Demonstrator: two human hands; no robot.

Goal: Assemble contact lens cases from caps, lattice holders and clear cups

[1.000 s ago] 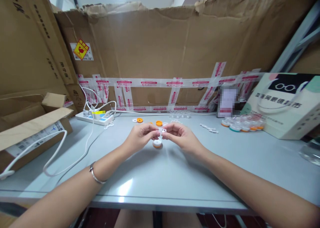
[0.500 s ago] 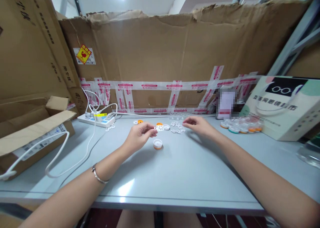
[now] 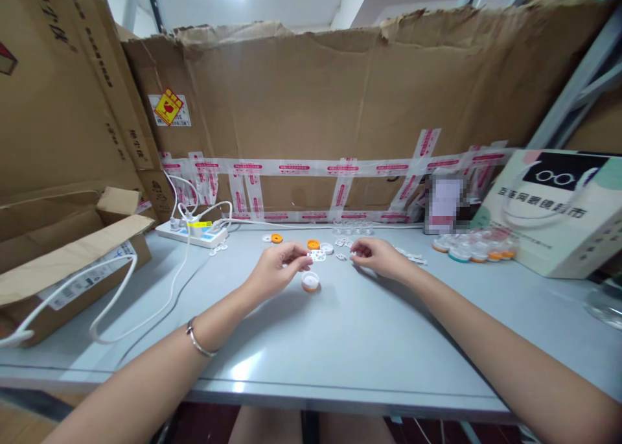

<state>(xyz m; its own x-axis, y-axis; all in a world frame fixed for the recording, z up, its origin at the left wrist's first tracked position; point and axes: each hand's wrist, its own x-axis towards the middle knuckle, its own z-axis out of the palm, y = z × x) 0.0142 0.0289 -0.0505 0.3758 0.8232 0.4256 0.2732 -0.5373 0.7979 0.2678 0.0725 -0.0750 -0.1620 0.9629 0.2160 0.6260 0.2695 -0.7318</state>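
Observation:
My left hand (image 3: 280, 266) pinches the edge of a flat white plastic piece with holes in it (image 3: 318, 256). Just below that piece, a round white cup with an orange base (image 3: 310, 281) stands on the table. Beyond it lie an orange ring-shaped part (image 3: 313, 244) and a white round cap (image 3: 326, 248). My right hand (image 3: 374, 257) is closed at the fingertips among small white plastic parts (image 3: 341, 257). What its fingers hold, if anything, is too small to make out.
A power strip (image 3: 192, 233) with white cables and an open carton (image 3: 72, 262) are at left. Thin white pieces (image 3: 412, 257), clear round containers with coloured bases (image 3: 476, 244), a phone (image 3: 444, 204) and a paper bag (image 3: 549, 217) are at right. Cardboard (image 3: 311, 107) walls the back.
My right hand has moved left and nearer, its fingertips now at the small white parts. My left hand still holds the perforated piece. The view has shifted slightly.

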